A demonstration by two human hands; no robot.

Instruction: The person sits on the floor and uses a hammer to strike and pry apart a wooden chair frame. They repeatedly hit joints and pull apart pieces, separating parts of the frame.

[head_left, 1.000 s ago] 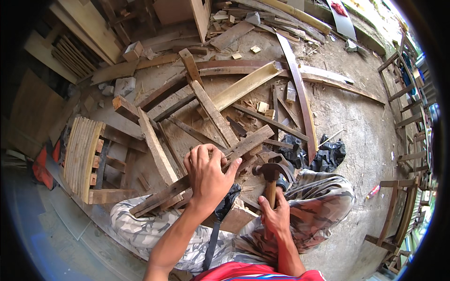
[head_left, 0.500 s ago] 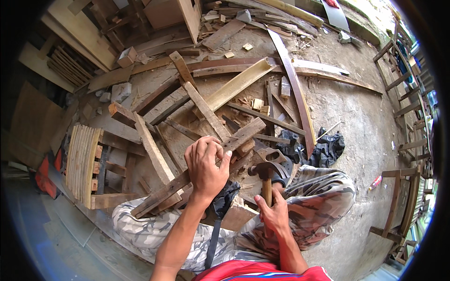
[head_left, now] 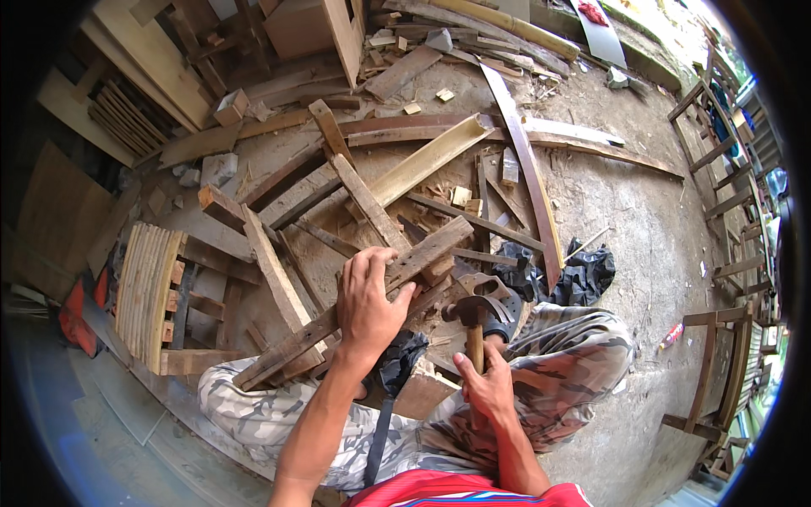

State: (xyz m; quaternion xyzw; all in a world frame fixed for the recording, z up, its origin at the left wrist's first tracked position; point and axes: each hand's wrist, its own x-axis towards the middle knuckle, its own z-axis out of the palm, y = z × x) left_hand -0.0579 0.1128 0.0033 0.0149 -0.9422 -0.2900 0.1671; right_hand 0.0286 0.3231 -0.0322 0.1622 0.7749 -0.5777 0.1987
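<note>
My left hand (head_left: 369, 300) is wrapped over a dark, weathered wooden bar (head_left: 435, 242), which slants from my left knee up to the right. The bar lies across a wooden frame (head_left: 274, 266) of joined legs and rails resting on the ground before me. In my right hand (head_left: 487, 384) is a claw hammer (head_left: 475, 342), gripped by its wooden handle with the metal head upward. The hammer head is apart from the bar, to its lower right. A short wood block (head_left: 427, 390) sits between my legs, next to a black plastic bag (head_left: 401, 359).
At the left stands a slatted wooden piece (head_left: 150, 296). Long boards (head_left: 524, 160) and a pale channel-shaped length (head_left: 435, 160) lie beyond the frame. Black plastic (head_left: 587, 275) is crumpled near my right knee. Scrap wood (head_left: 405, 72) is piled at the back. Wooden frames (head_left: 718, 372) line the right.
My left fingers have come down from a raised, bunched pose and now close over the bar. My right hand and the hammer have barely shifted. The view has moved slightly.
</note>
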